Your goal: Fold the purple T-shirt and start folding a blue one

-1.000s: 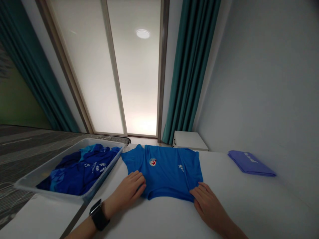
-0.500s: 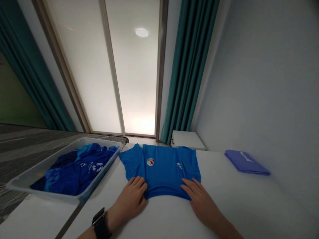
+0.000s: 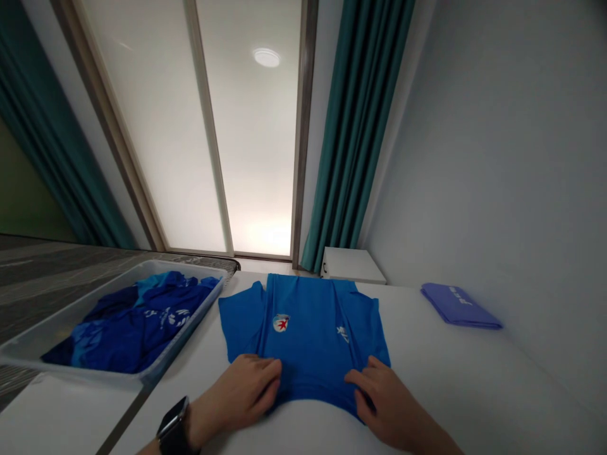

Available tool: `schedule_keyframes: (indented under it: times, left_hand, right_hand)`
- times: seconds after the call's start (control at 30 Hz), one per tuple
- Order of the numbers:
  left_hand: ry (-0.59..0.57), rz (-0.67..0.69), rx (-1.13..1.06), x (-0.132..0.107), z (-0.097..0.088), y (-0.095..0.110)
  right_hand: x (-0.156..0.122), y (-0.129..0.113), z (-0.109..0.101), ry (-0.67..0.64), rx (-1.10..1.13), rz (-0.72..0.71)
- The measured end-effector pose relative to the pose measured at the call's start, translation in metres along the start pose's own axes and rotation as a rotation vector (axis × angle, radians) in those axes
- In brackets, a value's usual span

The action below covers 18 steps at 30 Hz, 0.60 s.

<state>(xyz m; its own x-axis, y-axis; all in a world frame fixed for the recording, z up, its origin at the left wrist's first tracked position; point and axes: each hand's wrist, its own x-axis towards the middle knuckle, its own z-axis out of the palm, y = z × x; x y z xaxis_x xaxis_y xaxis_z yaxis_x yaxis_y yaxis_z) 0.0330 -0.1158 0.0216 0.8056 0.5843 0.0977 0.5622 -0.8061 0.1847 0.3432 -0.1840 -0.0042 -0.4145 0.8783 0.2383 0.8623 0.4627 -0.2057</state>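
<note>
A bright blue T-shirt point(image 3: 308, 332) with a small round badge and a white logo lies spread on the white table point(image 3: 465, 379), front side up. My left hand point(image 3: 239, 398), with a black watch on the wrist, rests on the shirt's near left hem, fingers bent and pressed on the cloth. Over at the near right hem, my right hand point(image 3: 384, 398) has thumb and fingers pinched on the fabric. The hem bunches between both hands.
A grey plastic tray point(image 3: 28, 354) at the left holds a heap of blue garments point(image 3: 137, 322). A folded purple cloth point(image 3: 458, 306) lies at the far right by the wall. A white cabinet point(image 3: 353, 265) stands beyond the table, with teal curtains beside a window.
Both hands drew toward me along the shirt and closed on its near hem. The shirt now lies longer and its sides are gathered inward.
</note>
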Motion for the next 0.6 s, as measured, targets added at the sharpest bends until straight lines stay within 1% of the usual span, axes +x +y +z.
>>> schedule_keyframes:
  times: [0.07,0.13,0.2,0.27,0.37,0.43,0.5,0.6]
  left_hand:
    - [0.085,-0.023,-0.047,0.010,-0.006,-0.004]
    - [0.168,-0.026,-0.061,0.025,-0.010,-0.011]
    - [0.214,-0.039,-0.040,0.044,-0.009,-0.021]
    - [0.220,-0.099,-0.010,0.061,0.000,-0.032]
    - [0.250,-0.216,0.001,0.079,0.021,-0.054]
    - [0.251,-0.291,-0.018,0.083,0.035,-0.068]
    - [0.241,-0.358,-0.029,0.081,0.045,-0.078]
    - [0.213,-0.435,0.009,0.075,0.050,-0.086]
  right_hand:
    - [0.010,-0.003,-0.008,-0.015,0.052,0.023]
    - [0.025,-0.001,-0.011,0.026,0.083,0.040]
    - [0.043,0.005,-0.009,0.069,0.093,0.056]
    - [0.061,0.014,0.000,0.088,0.074,0.061]
    - [0.081,0.027,0.017,0.076,0.013,0.079]
    - [0.087,0.037,0.028,0.028,-0.002,0.123]
    - [0.089,0.045,0.037,-0.027,0.000,0.203]
    - [0.085,0.057,0.043,-0.069,-0.012,0.350]
